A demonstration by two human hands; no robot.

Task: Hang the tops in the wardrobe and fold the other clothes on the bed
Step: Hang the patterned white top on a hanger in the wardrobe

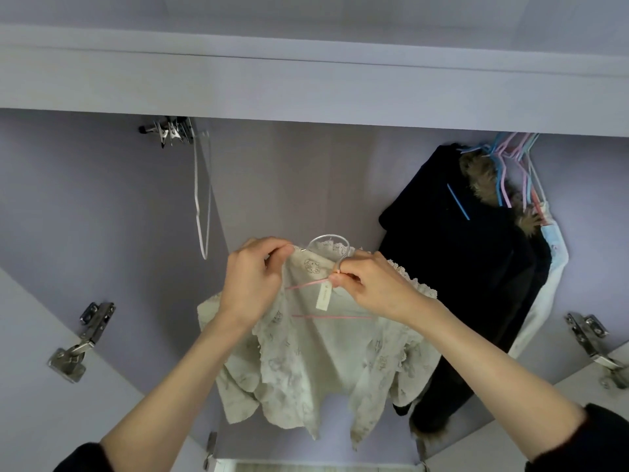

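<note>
A cream lace top [323,362] hangs in front of me on a pink hanger [332,316] with a pale hook at its neck. My left hand [250,281] pinches the top's collar at the left shoulder. My right hand [377,284] grips the hanger where the hook meets the pink wire, with lace under its fingers. Both hands are held up inside the open wardrobe [306,97], below its top panel. The rail itself is hidden behind that panel.
A white empty hanger [203,206] dangles at the left beside a cluster of metal clips [170,131]. At the right hang a dark fur-trimmed coat [469,267], a white garment [544,287] and several pink and blue hangers [510,155]. Door hinges [81,342] flank the opening.
</note>
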